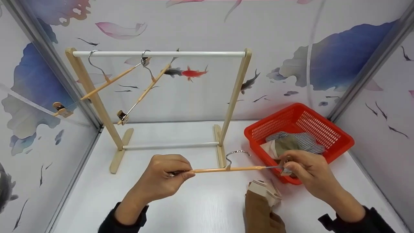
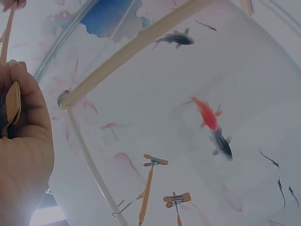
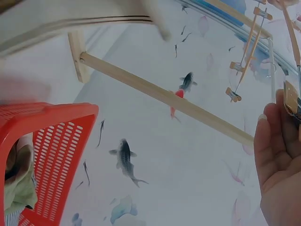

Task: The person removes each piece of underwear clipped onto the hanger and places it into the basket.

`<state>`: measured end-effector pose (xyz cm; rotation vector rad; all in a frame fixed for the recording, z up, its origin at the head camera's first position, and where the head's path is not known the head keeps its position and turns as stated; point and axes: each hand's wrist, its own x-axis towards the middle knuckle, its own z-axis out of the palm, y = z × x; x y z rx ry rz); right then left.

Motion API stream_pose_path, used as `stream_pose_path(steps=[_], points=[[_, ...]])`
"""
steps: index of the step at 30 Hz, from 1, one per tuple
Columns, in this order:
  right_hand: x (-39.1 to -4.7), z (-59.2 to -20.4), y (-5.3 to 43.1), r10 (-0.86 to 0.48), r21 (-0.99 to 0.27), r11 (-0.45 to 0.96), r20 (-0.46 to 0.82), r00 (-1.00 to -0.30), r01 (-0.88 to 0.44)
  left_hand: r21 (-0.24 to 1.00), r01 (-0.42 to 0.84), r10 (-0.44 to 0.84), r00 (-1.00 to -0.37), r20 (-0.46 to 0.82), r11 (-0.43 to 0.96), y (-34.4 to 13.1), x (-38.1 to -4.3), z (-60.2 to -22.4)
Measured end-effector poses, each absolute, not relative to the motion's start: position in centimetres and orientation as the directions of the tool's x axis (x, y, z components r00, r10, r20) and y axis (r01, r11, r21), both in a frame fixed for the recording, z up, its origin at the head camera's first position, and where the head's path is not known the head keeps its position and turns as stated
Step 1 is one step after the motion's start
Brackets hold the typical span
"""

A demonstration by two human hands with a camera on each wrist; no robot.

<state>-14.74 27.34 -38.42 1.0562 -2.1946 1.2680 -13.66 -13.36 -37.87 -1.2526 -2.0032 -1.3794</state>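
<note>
Both hands hold a wooden clip hanger [image 1: 213, 170] level above the table, its metal hook upward. My left hand [image 1: 168, 176] pinches its left end. The clip there is mostly covered by fingers in the head view, but its wooden side [image 2: 15, 101] shows in the left wrist view. At the other end my right hand [image 1: 309, 171] grips the right clip [image 1: 286, 172] between thumb and fingers. Below the hanger, toward the right hand, a brown garment [image 1: 257, 210] with a cream, dark-striped end lies on the table. Nothing hangs from this hanger.
A wooden rack [image 1: 236, 94] with a white top rail [image 1: 200, 54] stands at the back left. Two bare clip hangers [image 1: 111, 81] hang on its left part. A red basket [image 1: 258, 129] with folded clothes [image 1: 291, 144] sits at the right, just behind my right hand.
</note>
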Motion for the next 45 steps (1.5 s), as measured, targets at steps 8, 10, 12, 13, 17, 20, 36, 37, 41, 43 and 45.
stream_pose_path(steps=[8,10,12,13,17,20,36,37,41,43,45], points=[[-14.5,-38.9,27.4,-0.400,-0.677,0.284,0.560,-0.725,-0.679,0.466,0.875,0.397,-0.477,0.784,0.131,-14.1,-13.8,-37.7],[-14.4,-39.4,27.6,-0.383,-0.684,0.327,0.536,-0.753,-0.653,0.459,0.874,0.366,-0.484,0.795,0.158,-14.3,-14.0,-37.8],[-14.4,-40.2,27.7,-0.384,-0.690,0.336,0.522,-0.762,-0.642,0.454,0.869,0.331,-0.495,0.804,0.197,-14.6,-14.2,-38.0],[-14.4,-40.7,27.8,-0.389,-0.687,0.339,0.519,-0.761,-0.642,0.451,0.865,0.311,-0.500,0.808,0.219,-14.8,-14.2,-38.0],[-14.1,-43.2,27.9,-0.419,-0.659,0.388,0.497,-0.760,-0.644,0.451,0.839,0.223,-0.524,0.822,0.305,-15.3,-14.2,-38.2],[-13.5,-44.9,27.9,-0.437,-0.634,0.458,0.450,-0.779,-0.623,0.453,0.812,0.165,-0.536,0.828,0.367,-15.5,-14.1,-38.1],[-11.7,-51.9,26.0,-0.512,-0.481,0.645,0.306,-0.803,-0.594,0.483,0.718,0.017,-0.566,0.824,0.501,-16.3,-13.1,-37.5],[-11.7,-52.3,25.9,-0.518,-0.463,0.654,0.301,-0.800,-0.598,0.476,0.713,0.015,-0.562,0.827,0.515,-16.3,-13.1,-37.5],[-11.7,-54.0,25.3,-0.564,-0.374,0.672,0.301,-0.769,-0.640,0.436,0.694,0.006,-0.536,0.844,0.572,-16.2,-12.7,-37.3],[-11.8,-54.9,25.2,-0.592,-0.330,0.673,0.297,-0.749,-0.663,0.416,0.686,0.007,-0.523,0.852,0.597,-16.1,-12.6,-37.2],[-11.9,-55.6,25.2,-0.618,-0.302,0.677,0.262,-0.741,-0.671,0.396,0.681,0.006,-0.507,0.862,0.616,-16.1,-12.6,-37.1]])
